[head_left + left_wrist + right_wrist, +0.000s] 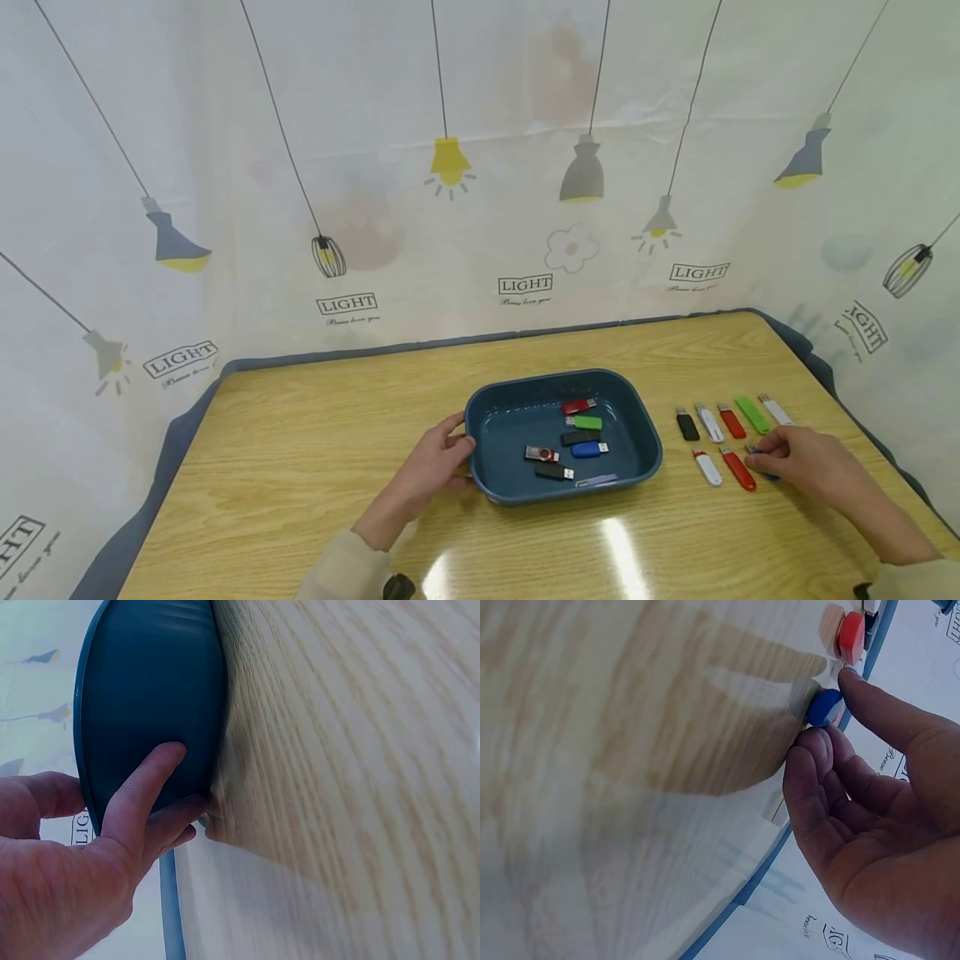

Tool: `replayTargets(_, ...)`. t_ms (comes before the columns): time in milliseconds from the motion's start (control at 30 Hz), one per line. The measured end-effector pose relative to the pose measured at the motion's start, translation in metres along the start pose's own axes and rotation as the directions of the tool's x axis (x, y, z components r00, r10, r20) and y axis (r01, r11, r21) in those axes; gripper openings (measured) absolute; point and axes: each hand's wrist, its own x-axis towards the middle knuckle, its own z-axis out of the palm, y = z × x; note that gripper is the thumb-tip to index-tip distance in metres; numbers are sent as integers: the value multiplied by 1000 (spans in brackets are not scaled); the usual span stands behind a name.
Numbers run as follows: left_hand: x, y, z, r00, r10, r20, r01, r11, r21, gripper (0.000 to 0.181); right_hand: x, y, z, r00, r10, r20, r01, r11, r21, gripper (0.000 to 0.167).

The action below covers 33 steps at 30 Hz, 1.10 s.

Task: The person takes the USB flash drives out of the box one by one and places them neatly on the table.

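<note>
The left hand (pixel 429 460) grips the tray (pixel 502 425) while the right hand (pixel 813 460) narrowly pinches the blue stick (pixel 823 708), likely placing or lifting it, needing steadiness next.

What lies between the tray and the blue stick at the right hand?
From the tray: bare table, a white stick, then a red stick, seen in the head view.

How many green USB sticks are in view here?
2: one green stick in the tray, another green stick on the table, in the far row right of the tray. More may be hidden under the right hand.
</note>
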Motion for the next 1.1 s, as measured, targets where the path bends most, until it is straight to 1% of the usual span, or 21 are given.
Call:
replayTargets(267, 0, 0, 0, 1000, 0, -1, 0, 1000, -1, 62, -1, -2, -1, 1000, 0, -14, 0, 1000, -6, 47)
replayTargets(467, 0, 0, 0, 1000, -5, 0, 5, 1000, -8, 61, -4, -5, -4, 1000, 7, -6, -7, 1000, -10, 51)
replayTargets(567, 0, 0, 0, 1000, -7, 1, 7, 1000, -10, 61, -7, -9, -9, 1000, 5, -20, -6, 1000, -18, 51)
replayTargets(633, 0, 0, 0, 1000, -7, 3, 7, 1000, -12, 61, -9, -14, -12, 999, -8, -39, 7, 1000, -23, 48)
replayTargets(733, 0, 0, 0, 1000, -8, 3, 8, 1000, -13, 61, -13, -26, -19, 996, -40, -83, 38, 999, -31, 40)
replayTargets(800, 1, 0, 0, 1000, -9, 1, 9, 1000, -13, 61, -15, -38, -22, 990, -72, -118, 68, 997, -39, 34)
replayTargets(933, 1, 0, 0, 1000, -9, -2, 9, 1000, -9, 60, -16, -69, -27, 972, -137, -192, 127, 990, -66, 28)
replayTargets(1100, 1, 0, 1, 1000, -12, -6, 12, 1000, -3, 61, -12, -109, -31, 944, -220, -244, 198, 974, -112, 25)
